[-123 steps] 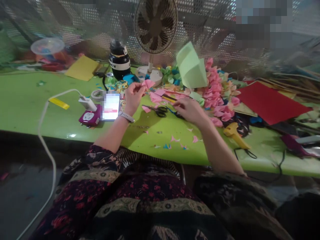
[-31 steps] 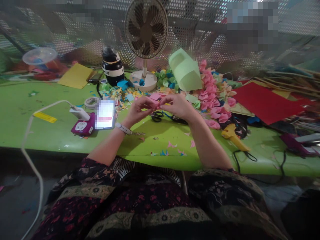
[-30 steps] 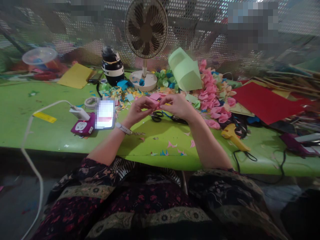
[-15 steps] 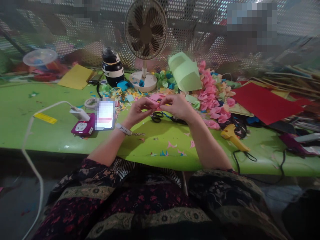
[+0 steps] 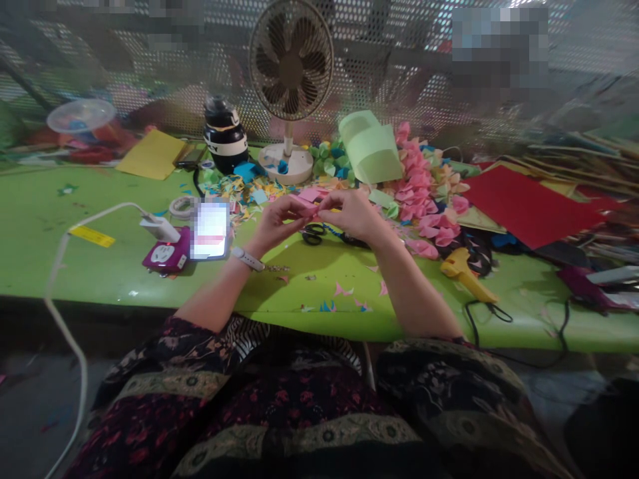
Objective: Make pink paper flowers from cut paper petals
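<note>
My left hand (image 5: 275,223) and my right hand (image 5: 349,214) meet above the green table (image 5: 74,259), fingertips pinched together on a small pink paper piece (image 5: 308,207). Both hands are closed on it. My left wrist wears a white watch (image 5: 247,258). Black-handled scissors (image 5: 313,233) lie on the table just under my hands. A pile of folded pink paper flowers (image 5: 424,193) sits right of my right hand.
A small fan (image 5: 291,66) and a black bottle (image 5: 225,136) stand at the back. A phone (image 5: 210,229) and plugged-in power adapter (image 5: 164,253) lie left. A yellow glue gun (image 5: 466,273), red paper sheet (image 5: 529,206), light green curled paper (image 5: 372,148) and paper scraps crowd the right.
About four seconds ago my left hand held the pink piece up alone while my right rested by the scissors. Now both hands pinch it together. The green paper at the back has sagged.
</note>
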A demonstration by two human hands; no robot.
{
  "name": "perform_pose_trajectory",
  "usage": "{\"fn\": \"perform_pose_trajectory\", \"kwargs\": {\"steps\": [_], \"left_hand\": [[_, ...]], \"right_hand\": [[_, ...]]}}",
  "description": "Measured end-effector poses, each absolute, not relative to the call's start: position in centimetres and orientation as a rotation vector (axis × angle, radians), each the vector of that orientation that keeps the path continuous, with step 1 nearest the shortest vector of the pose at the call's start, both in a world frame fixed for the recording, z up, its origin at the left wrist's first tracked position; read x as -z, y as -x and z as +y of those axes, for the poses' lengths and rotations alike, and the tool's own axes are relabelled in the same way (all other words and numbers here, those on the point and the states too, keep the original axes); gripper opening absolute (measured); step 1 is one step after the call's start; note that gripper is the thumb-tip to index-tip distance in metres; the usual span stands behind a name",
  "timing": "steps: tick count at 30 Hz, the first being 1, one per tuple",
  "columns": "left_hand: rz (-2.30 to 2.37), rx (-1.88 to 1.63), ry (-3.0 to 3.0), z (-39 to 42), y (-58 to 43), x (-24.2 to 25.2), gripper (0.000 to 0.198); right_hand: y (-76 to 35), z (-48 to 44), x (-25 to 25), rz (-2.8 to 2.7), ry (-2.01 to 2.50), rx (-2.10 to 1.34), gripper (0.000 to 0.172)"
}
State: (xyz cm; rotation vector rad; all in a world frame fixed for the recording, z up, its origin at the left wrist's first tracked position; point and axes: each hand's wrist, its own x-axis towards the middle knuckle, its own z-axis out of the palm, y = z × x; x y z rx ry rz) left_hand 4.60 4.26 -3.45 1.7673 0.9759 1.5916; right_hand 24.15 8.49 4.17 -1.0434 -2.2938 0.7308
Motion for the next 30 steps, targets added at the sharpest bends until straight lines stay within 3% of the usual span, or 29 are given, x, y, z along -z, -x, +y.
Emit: {"fn": "perform_pose_trajectory", "kwargs": {"steps": [18, 26, 30], "left_hand": [[0.963, -1.628, -1.602, 4.6, -4.4, 3.5, 0.043], [0.962, -1.656, -1.548, 4.7, -4.4, 3.7, 0.044], [0.968, -1.665, -1.539, 4.6, -4.4, 3.6, 0.042]], "right_hand": [[-24.6, 8.5, -4.3, -2.133, 0.962, -0.792, 0.007], [-24.5, 8.2, -3.3, -2.091, 0.869, -0.918, 0.021], [-24.3, 8.5, -2.9, -2.088, 0.787, -0.897, 0.019]]}}
